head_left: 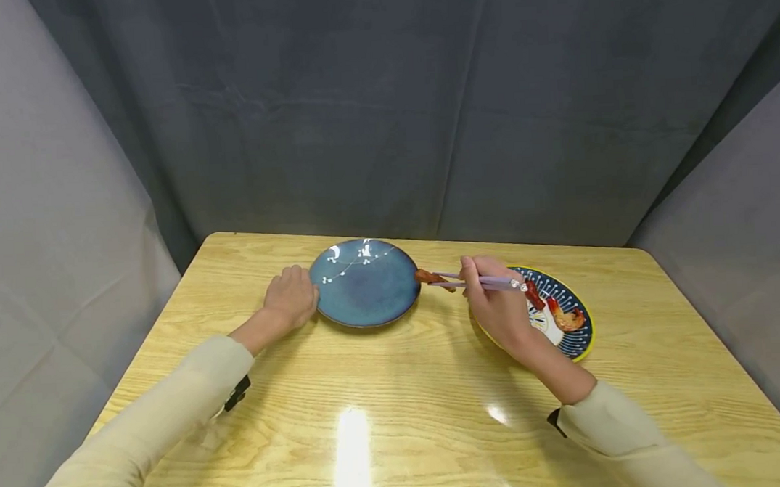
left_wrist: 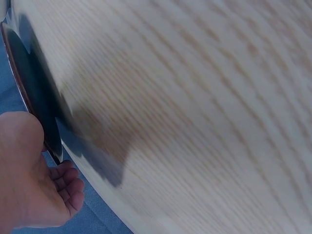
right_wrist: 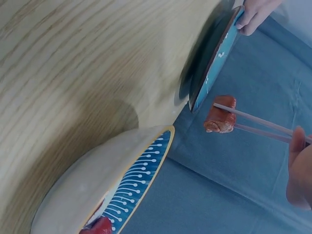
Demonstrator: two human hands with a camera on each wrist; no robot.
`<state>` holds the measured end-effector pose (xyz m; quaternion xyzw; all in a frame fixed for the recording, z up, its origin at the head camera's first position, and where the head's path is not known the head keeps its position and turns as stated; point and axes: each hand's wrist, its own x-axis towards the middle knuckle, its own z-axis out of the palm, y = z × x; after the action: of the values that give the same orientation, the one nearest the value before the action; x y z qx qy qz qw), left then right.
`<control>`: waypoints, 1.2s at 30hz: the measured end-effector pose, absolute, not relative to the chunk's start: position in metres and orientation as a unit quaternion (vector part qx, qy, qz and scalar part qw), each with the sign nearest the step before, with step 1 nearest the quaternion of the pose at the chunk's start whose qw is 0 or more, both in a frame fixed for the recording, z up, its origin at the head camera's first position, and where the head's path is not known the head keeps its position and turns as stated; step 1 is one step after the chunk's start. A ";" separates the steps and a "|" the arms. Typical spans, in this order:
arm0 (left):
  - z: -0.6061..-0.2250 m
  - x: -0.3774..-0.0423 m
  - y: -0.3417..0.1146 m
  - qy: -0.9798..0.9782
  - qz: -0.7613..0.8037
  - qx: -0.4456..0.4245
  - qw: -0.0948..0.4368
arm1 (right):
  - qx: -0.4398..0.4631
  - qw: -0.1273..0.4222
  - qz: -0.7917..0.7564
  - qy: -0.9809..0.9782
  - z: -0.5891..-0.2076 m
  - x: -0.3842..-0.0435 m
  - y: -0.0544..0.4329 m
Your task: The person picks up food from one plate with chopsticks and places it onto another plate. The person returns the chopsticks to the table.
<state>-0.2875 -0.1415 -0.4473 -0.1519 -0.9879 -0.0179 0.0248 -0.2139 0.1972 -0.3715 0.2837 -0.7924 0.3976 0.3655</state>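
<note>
My left hand (head_left: 290,297) grips the left rim of a round blue plate (head_left: 369,291) with white blossom sprigs. In the left wrist view, curled fingers (left_wrist: 68,187) show at the plate's edge. My right hand (head_left: 503,311) holds a pair of lilac chopsticks (head_left: 499,283). Their tips pinch a reddish-brown piece of meat (head_left: 434,278) near the blue plate's right rim. The right wrist view shows this piece (right_wrist: 221,114) held in the air. Below the right hand stands a yellow-rimmed patterned plate (head_left: 585,340), partly hidden by the hand and forearm.
On the patterned plate lie a dark red piece of food (head_left: 534,295) and an orange-red shrimp-like piece (head_left: 568,318). Both plates stand on a light wooden table (head_left: 410,395). A dark grey curtain (head_left: 371,113) hangs behind it, with pale cloth at both sides.
</note>
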 end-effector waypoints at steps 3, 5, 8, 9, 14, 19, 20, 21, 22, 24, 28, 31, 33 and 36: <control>-0.447 -0.288 -0.141 -0.988 -0.020 -0.151 0.021 | 0.284 0.360 0.397 -0.795 -0.375 -0.215 0.195; -0.447 -0.288 -0.142 -0.988 -0.023 -0.150 0.019 | 0.287 0.358 0.394 -0.796 -0.376 -0.217 0.193; -0.446 -0.287 -0.142 -0.989 -0.023 -0.149 0.015 | 0.291 0.361 0.387 -0.797 -0.379 -0.218 0.190; -0.446 -0.287 -0.142 -0.989 -0.024 -0.148 0.014 | 0.293 0.363 0.385 -0.796 -0.380 -0.218 0.188; -0.447 -0.287 -0.142 -0.988 -0.022 -0.149 0.015 | 0.311 0.372 0.372 -0.791 -0.383 -0.222 0.183; -0.447 -0.287 -0.143 -0.988 -0.019 -0.153 0.021 | 0.332 0.372 0.364 -0.787 -0.384 -0.224 0.178; -0.447 -0.287 -0.143 -0.988 -0.018 -0.153 0.021 | 0.334 0.372 0.366 -0.785 -0.385 -0.224 0.177; -0.447 -0.287 -0.143 -0.988 -0.017 -0.153 0.021 | 0.336 0.373 0.366 -0.784 -0.385 -0.225 0.176; -0.447 -0.287 -0.143 -0.988 -0.017 -0.152 0.020 | 0.337 0.372 0.367 -0.783 -0.385 -0.225 0.175; -0.447 -0.286 -0.143 -0.988 -0.017 -0.150 0.018 | 0.337 0.374 0.364 -0.784 -0.387 -0.226 0.174; -0.446 -0.287 -0.143 -0.989 -0.020 -0.149 0.019 | 0.335 0.376 0.359 -0.786 -0.390 -0.229 0.171; -0.447 -0.287 -0.143 -0.988 -0.019 -0.149 0.020 | 0.336 0.372 0.352 -0.790 -0.393 -0.231 0.169; -0.447 -0.286 -0.143 -0.988 -0.019 -0.150 0.020 | 0.338 0.368 0.347 -0.794 -0.394 -0.232 0.168; -0.448 -0.286 -0.143 -0.988 -0.016 -0.151 0.020 | 0.340 0.365 0.343 -0.796 -0.395 -0.233 0.166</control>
<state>-0.2862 -0.1428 -0.4476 -0.1513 -0.9882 -0.0160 0.0201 -0.2326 0.1659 -0.3945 0.3402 -0.7959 0.3435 0.3645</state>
